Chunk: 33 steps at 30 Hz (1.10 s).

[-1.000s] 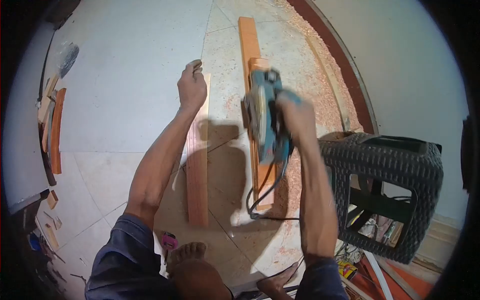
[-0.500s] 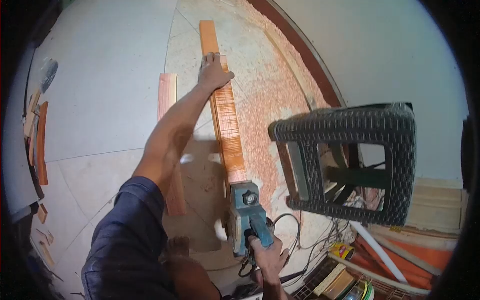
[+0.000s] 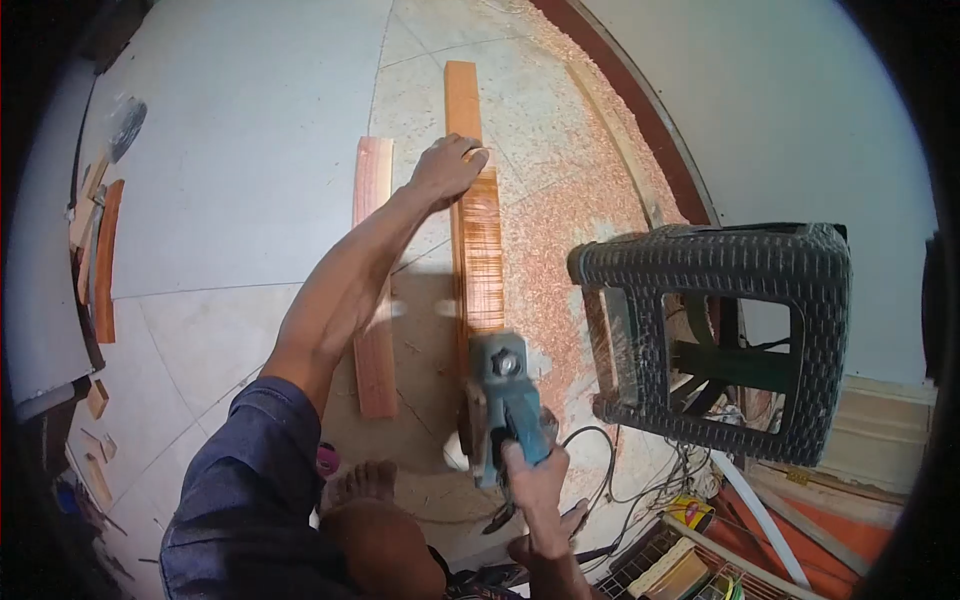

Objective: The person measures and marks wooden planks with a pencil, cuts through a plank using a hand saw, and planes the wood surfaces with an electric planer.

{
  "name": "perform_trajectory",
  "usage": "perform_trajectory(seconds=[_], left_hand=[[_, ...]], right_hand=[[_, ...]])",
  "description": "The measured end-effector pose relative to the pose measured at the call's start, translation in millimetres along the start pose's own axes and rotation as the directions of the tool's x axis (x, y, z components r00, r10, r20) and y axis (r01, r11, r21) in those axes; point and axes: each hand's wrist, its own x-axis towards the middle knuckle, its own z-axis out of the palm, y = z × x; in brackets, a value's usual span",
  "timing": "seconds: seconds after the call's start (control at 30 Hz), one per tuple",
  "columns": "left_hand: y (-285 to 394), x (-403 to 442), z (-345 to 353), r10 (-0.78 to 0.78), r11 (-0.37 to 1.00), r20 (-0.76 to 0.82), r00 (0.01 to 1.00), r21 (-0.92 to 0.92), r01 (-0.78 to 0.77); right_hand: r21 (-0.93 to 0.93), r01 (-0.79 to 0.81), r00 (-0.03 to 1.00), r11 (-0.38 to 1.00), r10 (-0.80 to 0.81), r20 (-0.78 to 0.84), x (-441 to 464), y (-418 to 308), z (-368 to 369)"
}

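Observation:
A wooden piece with a rough, striped top face [image 3: 483, 250] lies lengthwise on the floor, over a longer plank [image 3: 462, 95] that sticks out beyond its far end. My left hand [image 3: 452, 168] grips the far end of the striped piece, fingers bent over it. At the near end a teal electric planer [image 3: 505, 400] rests on the wood, its front knob facing up. My right hand [image 3: 535, 480] is closed round the planer's rear handle. Left of this stack lies a separate reddish board [image 3: 374, 370], which my left forearm crosses above.
A dark woven-pattern plastic stool [image 3: 740, 260] lies on its side at the right. Wood shavings [image 3: 560, 210] cover the floor beside the stack. A black cord [image 3: 605, 450] trails near the planer. Wood offcuts [image 3: 106, 260] lie at the far left, and a wire basket [image 3: 640, 570] at the bottom.
The planer moved from farther up the wood to its near end. My left hand came down from the air onto the wood's far end. The view shifted too.

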Motion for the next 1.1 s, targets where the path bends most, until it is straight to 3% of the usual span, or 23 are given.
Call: perform_trajectory(seconds=[0.03, 0.1, 0.23, 0.3, 0.43, 0.5, 0.53, 0.57, 0.6, 0.63, 0.73, 0.8, 0.87, 0.93, 1.03, 1.1], left_hand=[[-0.5, 4.2, -7.8, -0.007, 1.0, -0.007, 1.0, 0.001, 0.007], [0.2, 9.6, -17.2, -0.076, 0.997, 0.141, 0.987, -0.005, 0.078], [-3.4, 13.7, -28.2, -0.134, 0.986, 0.193, 0.972, -0.074, 0.15], [-6.5, 15.7, -30.4, -0.22, 0.931, 0.265, 0.939, -0.231, 0.284], [-25.2, 16.8, -24.9, -0.168, 0.909, 0.292, 0.942, -0.323, 0.262], [-41.0, 22.8, -12.4, -0.215, 0.809, 0.21, 0.954, -0.508, 0.294], [-40.9, 17.3, -19.0, -0.219, 0.809, 0.198, 0.956, -0.511, 0.291], [-40.0, 0.3, -24.0, -0.153, 0.897, -0.062, 0.986, -0.428, 0.112], [-38.2, -16.1, -29.4, -0.043, 0.955, -0.304, 0.952, -0.291, -0.05], [-61.2, -28.6, -21.3, 0.021, 0.991, -0.464, 0.886, -0.106, -0.079], [-51.2, -106.3, -16.1, 0.308, 0.937, -0.614, 0.727, 0.326, -0.121], [-18.8, -165.6, -8.6, 0.061, 0.995, -0.593, 0.803, 0.098, -0.003], [21.2, -213.7, 0.5, -0.01, 0.998, -0.451, 0.892, 0.053, 0.038], [31.5, -249.3, 29.1, -0.024, 0.972, -0.157, 0.987, 0.228, 0.06], [54.8, -264.1, 36.2, -0.105, 0.988, -0.084, 0.991, 0.105, 0.113], [50.1, -267.3, 39.7, -0.058, 0.984, -0.101, 0.993, 0.163, 0.074]], right_hand=[[-0.005, 0.005, 1.0, 1.0, -0.005, 0.007, 12.8, -11.1, 2.6], [-0.033, 0.031, 0.999, 0.999, -0.031, -0.021, 36.2, -32.7, 6.9], [0.015, 0.101, 0.993, 0.995, -0.1, -0.065, 83.9, -85.4, 22.2], [-0.032, 0.184, 0.98, 0.982, -0.186, -0.074, 112.6, -105.2, 30.1], [-0.115, 0.196, 0.98, 0.974, -0.2, -0.018, 164.7, -153.5, 43.8], [-0.108, 0.23, 0.971, 0.967, -0.235, -0.036, 194.8, -173.1, 53.3], [-0.111, 0.241, 0.969, 0.964, -0.246, -0.03, 207.3, -185.5, 56.8], [-0.084, 0.262, 0.964, 0.961, -0.265, -0.022, 217.3, -194.9, 60.1], [-0.052, 0.28, 0.959, 0.959, -0.281, -0.02, 227.2, -203.6, 62.8], [-0.046, 0.281, 0.959, 0.959, -0.282, -0.022, 238.8, -214.1, 66.1], [-0.086, 0.303, 0.95, 0.949, -0.308, -0.056, 259.4, -234.0, 73.7], [-0.021, 0.297, 0.954, 0.955, -0.297, -0.025, 260.4, -252.5, 77.3], [-0.037, 0.323, 0.946, 0.946, -0.323, -0.021, 267.5, -250.7, 80.6], [0.043, 0.322, 0.947, 0.946, -0.321, -0.022, 266.4, -258.8, 80.5], [0.033, 0.335, 0.942, 0.942, -0.335, -0.017, 273.1, -265.7, 82.5], [-0.017, 0.385, 0.922, 0.923, -0.385, -0.027, 305.9, -273.6, 91.6]])
